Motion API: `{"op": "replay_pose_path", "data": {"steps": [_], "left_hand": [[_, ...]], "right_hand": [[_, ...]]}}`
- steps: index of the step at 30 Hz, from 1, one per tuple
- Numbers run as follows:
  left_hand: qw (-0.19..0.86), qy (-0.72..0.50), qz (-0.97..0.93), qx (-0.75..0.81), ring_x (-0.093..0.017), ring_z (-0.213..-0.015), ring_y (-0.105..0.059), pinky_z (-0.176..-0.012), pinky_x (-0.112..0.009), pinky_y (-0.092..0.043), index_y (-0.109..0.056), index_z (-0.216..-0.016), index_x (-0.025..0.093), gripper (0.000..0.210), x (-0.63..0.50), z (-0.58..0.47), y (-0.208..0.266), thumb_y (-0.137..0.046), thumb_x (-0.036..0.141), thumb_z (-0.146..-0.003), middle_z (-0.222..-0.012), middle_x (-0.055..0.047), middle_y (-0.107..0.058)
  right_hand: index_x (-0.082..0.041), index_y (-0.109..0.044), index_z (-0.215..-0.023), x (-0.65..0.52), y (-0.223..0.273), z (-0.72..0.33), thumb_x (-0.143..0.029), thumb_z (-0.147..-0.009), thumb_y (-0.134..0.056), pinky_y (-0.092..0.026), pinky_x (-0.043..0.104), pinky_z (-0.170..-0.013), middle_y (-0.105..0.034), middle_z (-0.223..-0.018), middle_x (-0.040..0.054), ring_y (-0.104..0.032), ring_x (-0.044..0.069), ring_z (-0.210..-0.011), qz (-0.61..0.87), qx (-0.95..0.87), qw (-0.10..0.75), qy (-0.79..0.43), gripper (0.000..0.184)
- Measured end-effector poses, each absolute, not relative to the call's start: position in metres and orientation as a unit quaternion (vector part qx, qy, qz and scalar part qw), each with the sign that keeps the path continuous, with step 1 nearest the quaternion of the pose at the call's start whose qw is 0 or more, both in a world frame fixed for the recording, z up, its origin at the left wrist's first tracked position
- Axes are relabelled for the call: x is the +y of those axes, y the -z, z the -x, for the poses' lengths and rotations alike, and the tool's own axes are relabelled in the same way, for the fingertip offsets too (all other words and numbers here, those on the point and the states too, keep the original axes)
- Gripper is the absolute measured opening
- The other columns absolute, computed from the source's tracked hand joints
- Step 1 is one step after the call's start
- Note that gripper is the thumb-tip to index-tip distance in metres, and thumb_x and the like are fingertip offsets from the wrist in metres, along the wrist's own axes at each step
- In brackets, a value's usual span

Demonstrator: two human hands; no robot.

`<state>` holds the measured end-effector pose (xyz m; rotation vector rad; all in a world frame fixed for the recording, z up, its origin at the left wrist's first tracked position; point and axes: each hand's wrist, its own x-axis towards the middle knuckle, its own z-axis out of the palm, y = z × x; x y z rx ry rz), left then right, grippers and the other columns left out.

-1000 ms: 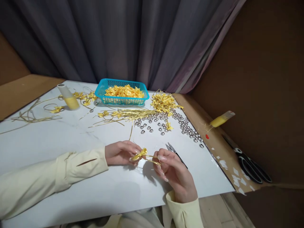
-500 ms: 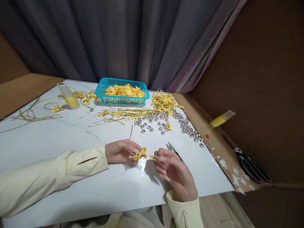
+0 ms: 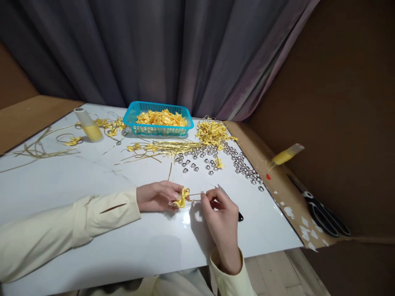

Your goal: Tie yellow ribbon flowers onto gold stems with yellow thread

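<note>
A small yellow ribbon bow (image 3: 182, 198) is pinched between the thumb and fingers of my left hand (image 3: 160, 195). Gold cord (image 3: 195, 194) runs from the bow to the right, where my right hand (image 3: 219, 209) grips its end between thumb and forefinger. Two strands show in the gap between the hands. Thread snips (image 3: 240, 216) lie on the table, partly hidden behind my right hand. Just beyond the hands, a bundle of gold cords (image 3: 182, 146) and many silver beads (image 3: 194, 165) are spread out.
Yellow bows fill a blue basket (image 3: 128, 119) at the back. A pile of bows with cords (image 3: 212, 130) lies beside it. One thread spool (image 3: 89, 125) stands at left, another spool (image 3: 288, 154) at right. Large black scissors (image 3: 324, 216) and white scraps (image 3: 305, 232) lie on the right edge.
My right hand has turned over, back now upward, and pinches the cord with thumb and forefinger. The bow has turned in my left hand, which has stayed nearly in place.
</note>
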<state>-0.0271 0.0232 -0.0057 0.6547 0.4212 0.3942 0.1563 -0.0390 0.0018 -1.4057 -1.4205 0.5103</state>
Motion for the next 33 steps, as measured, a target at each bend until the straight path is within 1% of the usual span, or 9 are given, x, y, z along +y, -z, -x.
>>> {"op": "replay_pose_path", "data": {"steps": [2,5,9,12,18,25,29,31,33], "left_hand": [[0.905,-0.193,-0.311,0.216,-0.008,-0.055,-0.041,-0.063,-0.024,-0.041,-0.070,-0.085,0.005,0.026,0.023,0.027,0.007,-0.072,0.012,-0.060,-0.070,-0.005,-0.061],[0.904,-0.195,-0.308,0.222,-0.008,-0.055,-0.042,-0.063,-0.024,-0.040,-0.070,-0.085,0.005,0.027,0.023,0.027,0.008,-0.073,0.011,-0.059,-0.068,-0.005,-0.061],[0.902,-0.185,-0.330,0.209,-0.008,-0.053,-0.041,-0.061,-0.024,-0.038,-0.071,-0.084,0.005,0.028,0.022,0.025,0.006,-0.077,0.018,-0.060,-0.059,-0.002,-0.057],[0.889,-0.190,-0.347,0.230,-0.008,-0.055,-0.043,-0.060,-0.023,-0.035,-0.071,-0.081,0.007,0.027,0.021,0.023,0.005,-0.079,0.020,-0.060,-0.067,-0.004,-0.061],[0.878,-0.174,-0.375,0.239,-0.011,-0.063,-0.051,-0.064,-0.024,-0.036,-0.068,-0.070,0.012,0.022,0.020,0.022,0.005,-0.082,0.024,-0.058,-0.068,-0.002,-0.063],[0.879,-0.153,-0.379,0.243,-0.012,-0.063,-0.049,-0.063,-0.024,-0.037,-0.069,-0.073,0.010,0.020,0.021,0.024,0.004,-0.080,0.020,-0.059,-0.068,-0.003,-0.060],[0.895,-0.187,-0.333,0.230,-0.011,-0.065,-0.049,-0.063,-0.024,-0.038,-0.068,-0.077,0.010,0.023,0.023,0.025,0.004,-0.081,0.019,-0.059,-0.072,-0.003,-0.058],[0.899,-0.204,-0.310,0.234,-0.011,-0.067,-0.049,-0.062,-0.024,-0.039,-0.068,-0.082,0.008,0.027,0.025,0.026,0.004,-0.081,0.018,-0.060,-0.077,-0.004,-0.057],[0.901,-0.212,-0.294,0.240,-0.012,-0.071,-0.050,-0.062,-0.023,-0.040,-0.068,-0.085,0.006,0.029,0.026,0.027,0.003,-0.081,0.019,-0.063,-0.081,-0.006,-0.058]], "right_hand": [[-0.021,-0.034,-0.056,-0.039,0.001,-0.154,-0.018,-0.077,-0.052,-0.033,0.022,-0.051,-0.038,-0.052,-0.0061,-0.035,0.010,-0.049,0.588,-0.602,0.513,-0.166,0.028],[-0.022,-0.032,-0.059,-0.040,0.002,-0.152,-0.014,-0.074,-0.049,-0.031,0.020,-0.047,-0.035,-0.052,-0.0078,-0.033,0.009,-0.046,0.587,-0.614,0.506,-0.146,0.025],[-0.024,-0.034,-0.067,-0.040,0.000,-0.151,-0.013,-0.071,-0.045,-0.031,0.018,-0.043,-0.030,-0.050,-0.0108,-0.033,0.008,-0.040,0.594,-0.620,0.497,-0.125,0.016],[-0.023,-0.039,-0.077,-0.041,0.001,-0.147,-0.012,-0.071,-0.042,-0.029,0.019,-0.041,-0.026,-0.048,-0.0129,-0.031,0.010,-0.037,0.620,-0.609,0.486,-0.097,0.014],[-0.020,-0.047,-0.091,-0.044,0.002,-0.142,-0.014,-0.075,-0.039,-0.025,0.022,-0.042,-0.029,-0.044,-0.0125,-0.035,0.013,-0.036,0.647,-0.621,0.420,-0.136,0.019],[-0.018,-0.053,-0.094,-0.044,-0.001,-0.144,-0.025,-0.084,-0.039,-0.024,0.025,-0.043,-0.038,-0.042,-0.0092,-0.038,0.014,-0.037,0.672,-0.584,0.413,-0.195,0.018],[-0.017,-0.055,-0.098,-0.044,0.000,-0.144,-0.029,-0.085,-0.044,-0.028,0.024,-0.046,-0.040,-0.045,-0.0089,-0.040,0.013,-0.040,0.643,-0.593,0.429,-0.225,0.020],[-0.017,-0.057,-0.095,-0.044,-0.001,-0.144,-0.030,-0.084,-0.048,-0.031,0.023,-0.048,-0.044,-0.048,-0.0075,-0.043,0.012,-0.043,0.627,-0.591,0.437,-0.259,0.019],[-0.017,-0.060,-0.084,-0.044,-0.004,-0.145,-0.033,-0.082,-0.052,-0.033,0.023,-0.049,-0.048,-0.051,-0.0050,-0.044,0.012,-0.046,0.608,-0.579,0.442,-0.317,0.018]]}}
